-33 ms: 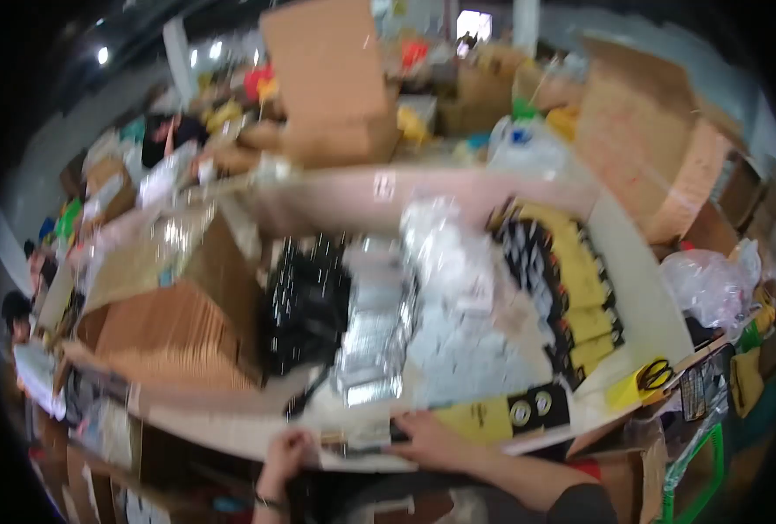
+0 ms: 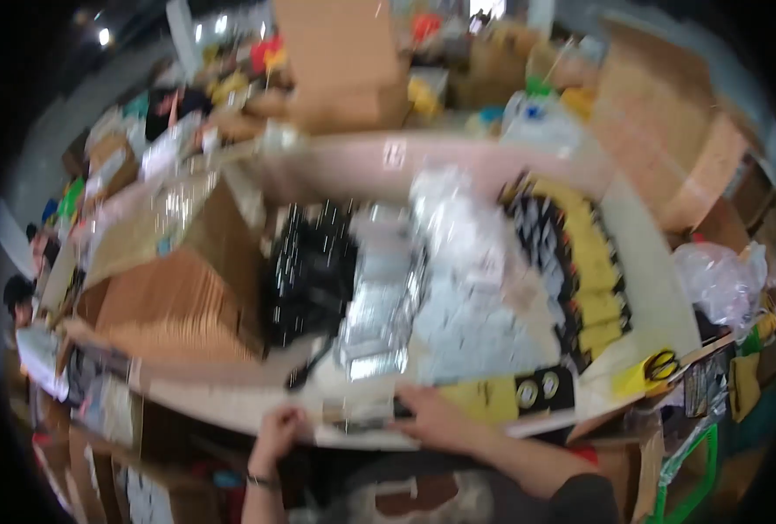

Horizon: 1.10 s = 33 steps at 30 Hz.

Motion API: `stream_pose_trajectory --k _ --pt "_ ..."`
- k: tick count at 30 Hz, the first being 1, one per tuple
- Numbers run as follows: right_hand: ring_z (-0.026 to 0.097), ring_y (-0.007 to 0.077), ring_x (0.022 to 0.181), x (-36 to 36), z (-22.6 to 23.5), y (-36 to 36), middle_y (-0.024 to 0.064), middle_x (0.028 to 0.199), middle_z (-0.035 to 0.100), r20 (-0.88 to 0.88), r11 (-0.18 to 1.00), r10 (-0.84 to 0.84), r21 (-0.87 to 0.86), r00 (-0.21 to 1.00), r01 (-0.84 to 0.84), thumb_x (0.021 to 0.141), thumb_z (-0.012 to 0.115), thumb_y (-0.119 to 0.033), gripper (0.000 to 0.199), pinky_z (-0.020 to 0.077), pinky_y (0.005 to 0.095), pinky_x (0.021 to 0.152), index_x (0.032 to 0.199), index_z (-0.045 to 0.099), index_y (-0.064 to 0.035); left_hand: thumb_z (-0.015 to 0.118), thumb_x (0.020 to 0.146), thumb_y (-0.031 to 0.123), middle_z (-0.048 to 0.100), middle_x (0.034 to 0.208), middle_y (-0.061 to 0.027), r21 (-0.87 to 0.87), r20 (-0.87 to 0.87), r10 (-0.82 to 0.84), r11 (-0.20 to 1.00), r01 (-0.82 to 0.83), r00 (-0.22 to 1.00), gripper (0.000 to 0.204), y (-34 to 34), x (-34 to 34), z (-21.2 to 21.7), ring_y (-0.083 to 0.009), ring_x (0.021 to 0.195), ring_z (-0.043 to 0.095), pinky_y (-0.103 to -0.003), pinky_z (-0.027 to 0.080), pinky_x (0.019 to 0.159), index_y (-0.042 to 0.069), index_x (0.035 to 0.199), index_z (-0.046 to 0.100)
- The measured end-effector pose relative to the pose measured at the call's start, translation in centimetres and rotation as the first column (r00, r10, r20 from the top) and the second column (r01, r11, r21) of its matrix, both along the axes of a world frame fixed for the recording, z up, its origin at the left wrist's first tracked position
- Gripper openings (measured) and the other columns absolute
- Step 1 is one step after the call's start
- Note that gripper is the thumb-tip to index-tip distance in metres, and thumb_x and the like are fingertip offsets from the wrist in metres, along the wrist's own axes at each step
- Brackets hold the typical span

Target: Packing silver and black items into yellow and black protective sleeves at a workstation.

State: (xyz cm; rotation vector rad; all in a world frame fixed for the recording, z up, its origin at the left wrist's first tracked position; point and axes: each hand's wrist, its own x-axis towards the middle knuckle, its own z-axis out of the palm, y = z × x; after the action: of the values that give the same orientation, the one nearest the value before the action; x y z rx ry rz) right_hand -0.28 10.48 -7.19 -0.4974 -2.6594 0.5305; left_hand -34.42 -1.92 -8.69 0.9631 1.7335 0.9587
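The picture is blurred by motion. At the front edge of the pale table (image 2: 231, 397) my left hand (image 2: 279, 432) and my right hand (image 2: 436, 415) sit at the two ends of a small flat silver packet (image 2: 362, 410). Both hands seem to grip it. Right behind it lie a row of silver packets (image 2: 379, 297), a heap of black packets (image 2: 309, 271) and a spread of clear plastic packets (image 2: 466, 297). A yellow and black pack (image 2: 514, 393) lies just right of my right hand.
Rows of yellow and black packs (image 2: 575, 253) fill the table's right side, and yellow-handled scissors (image 2: 660, 365) lie at its right corner. Cardboard boxes stand at the left (image 2: 169, 297), back (image 2: 344, 61) and right (image 2: 667, 131). A clear plastic bag (image 2: 720, 279) hangs right. A person (image 2: 17, 297) is at far left.
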Motion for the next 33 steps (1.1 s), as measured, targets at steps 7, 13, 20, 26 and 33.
stream_pose_trajectory --k 7,13,20,26,33 --pt "0.047 0.0437 0.127 0.0 3.4 0.5 0.0298 0.138 0.047 0.059 0.999 0.027 0.030 0.998 -0.029 0.083 0.071 -0.022 0.038 0.0371 0.0536 0.106 0.121 0.068 -0.0272 0.066 0.090 0.008 0.066 0.078 -0.0109 -0.102 -0.536 -0.178 0.984 0.146 0.825 0.011 -0.6 -1.8 5.2 -0.0179 0.074 0.063 -0.030 0.050 0.069 -0.002 0.093 0.068" --pt "0.047 0.0444 0.126 -1.2 2.8 -0.9 0.0309 0.136 0.048 0.062 0.999 0.028 0.038 0.998 -0.031 0.082 0.073 -0.022 0.044 0.0375 0.0529 0.107 0.124 0.061 -0.0159 0.076 0.085 0.025 0.060 0.092 -0.0164 0.052 -0.464 -0.125 0.985 0.168 0.877 0.031 2.6 9.8 5.2 -0.0313 0.083 0.062 -0.039 0.051 0.073 0.001 0.098 0.060" --pt "0.048 0.0444 0.126 -1.2 4.6 -1.9 0.0297 0.135 0.048 0.097 0.993 -0.119 -0.018 0.988 0.121 0.073 0.081 -0.020 0.042 0.0399 0.0528 0.106 0.101 0.055 -0.0026 0.077 0.083 0.022 0.061 0.088 -0.0144 0.168 -0.589 0.134 0.985 -0.041 0.797 0.029 3.6 12.3 4.4 -0.0282 0.077 0.062 -0.037 0.050 0.069 0.001 0.095 0.060" --pt "0.048 0.0438 0.126 -1.0 3.8 -0.9 0.0276 0.130 0.052 0.048 0.995 -0.091 -0.025 0.995 0.092 0.068 0.081 -0.018 0.049 0.0399 0.0511 0.107 0.108 0.057 -0.0026 0.063 0.094 0.009 0.070 0.097 -0.0143 0.231 0.031 -0.098 0.969 0.088 0.995 0.020 5.4 15.8 3.0 -0.0185 0.089 0.068 -0.031 0.053 0.076 0.000 0.112 0.061" --pt "0.057 0.0332 0.095 -1.5 2.6 -1.2 0.0155 0.101 0.056 -0.154 0.996 -0.036 0.080 0.987 0.049 0.079 0.065 -0.021 0.028 0.0453 0.0453 0.081 0.104 0.062 -0.0112 0.085 0.070 0.026 0.064 0.102 -0.0155 0.235 -0.895 -0.036 0.810 0.538 0.444 0.078 2.6 12.3 6.7 -0.0374 0.107 0.058 -0.049 0.041 0.100 0.005 0.135 0.048"
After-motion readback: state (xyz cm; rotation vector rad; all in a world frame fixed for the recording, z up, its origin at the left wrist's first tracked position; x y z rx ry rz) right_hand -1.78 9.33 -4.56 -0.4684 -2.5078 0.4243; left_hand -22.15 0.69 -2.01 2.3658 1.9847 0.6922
